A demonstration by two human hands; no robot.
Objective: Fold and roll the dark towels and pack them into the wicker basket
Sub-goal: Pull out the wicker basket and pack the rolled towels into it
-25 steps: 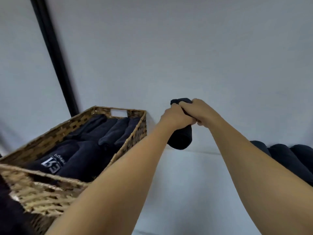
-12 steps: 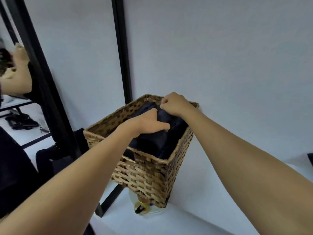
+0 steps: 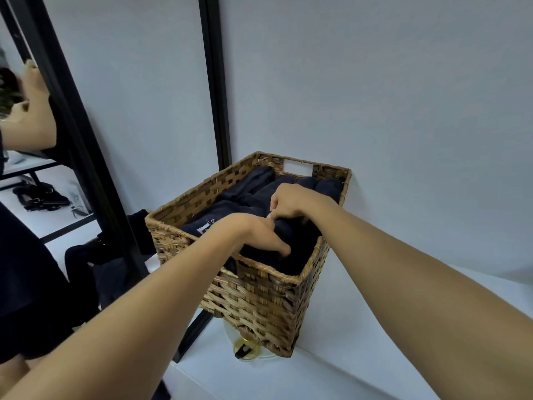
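Unreadable white logo [image 3: 205,227] on towel [image 3: 191,226]

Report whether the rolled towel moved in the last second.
Yes. The towel was held in the air right of the basket; now it lies inside, at the near corner, under the left hand and right hand.
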